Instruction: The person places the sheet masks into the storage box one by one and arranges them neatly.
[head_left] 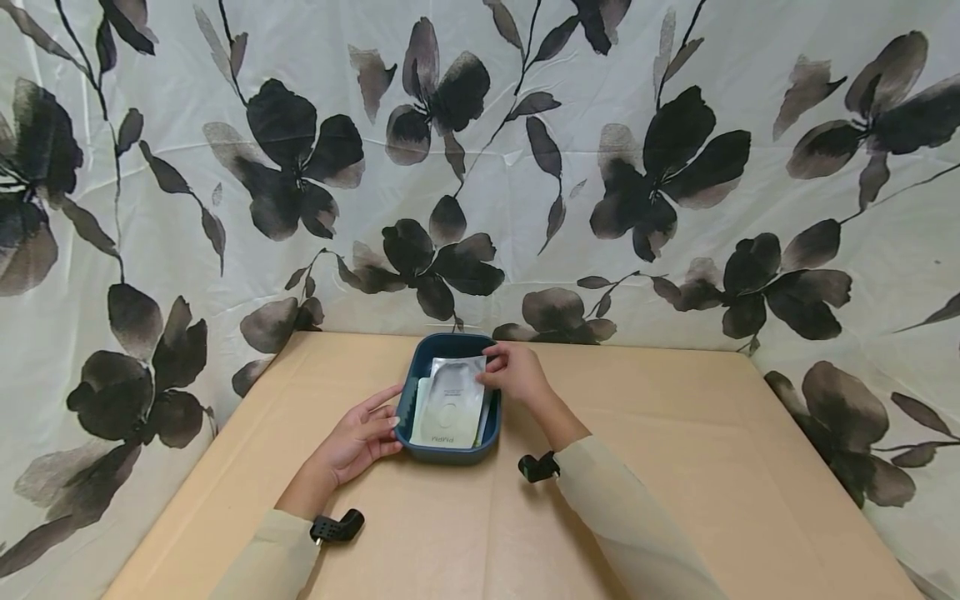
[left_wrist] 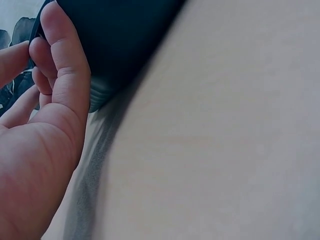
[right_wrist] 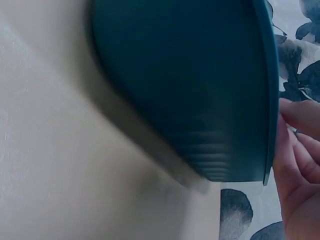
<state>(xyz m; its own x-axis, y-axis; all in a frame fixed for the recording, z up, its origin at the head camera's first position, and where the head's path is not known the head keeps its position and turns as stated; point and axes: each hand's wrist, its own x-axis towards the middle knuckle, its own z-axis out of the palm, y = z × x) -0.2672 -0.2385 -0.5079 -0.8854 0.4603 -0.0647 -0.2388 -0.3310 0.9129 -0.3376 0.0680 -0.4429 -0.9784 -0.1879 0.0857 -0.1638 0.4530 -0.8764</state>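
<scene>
A dark blue plastic bin (head_left: 452, 456) stands near the far edge of the table, several flat sachets inside. On top lies a silver and pale green sachet (head_left: 450, 408) with upside-down lettering. My left hand (head_left: 358, 442) holds the bin's left rim; in the left wrist view its fingertips meet at the rim of the bin (left_wrist: 125, 35). Over the bin's far right corner, my right hand (head_left: 517, 375) pinches the top sachet's upper right corner between thumb and fingers. In the right wrist view the bin's wall (right_wrist: 190, 90) hides the sachets from sight.
A tan-covered table (head_left: 637, 450) carries the bin. Behind and beside it hangs a white cloth (head_left: 555, 242) with dark flowers, close to the bin's far side. Black bands (head_left: 337, 527) sit on both wrists.
</scene>
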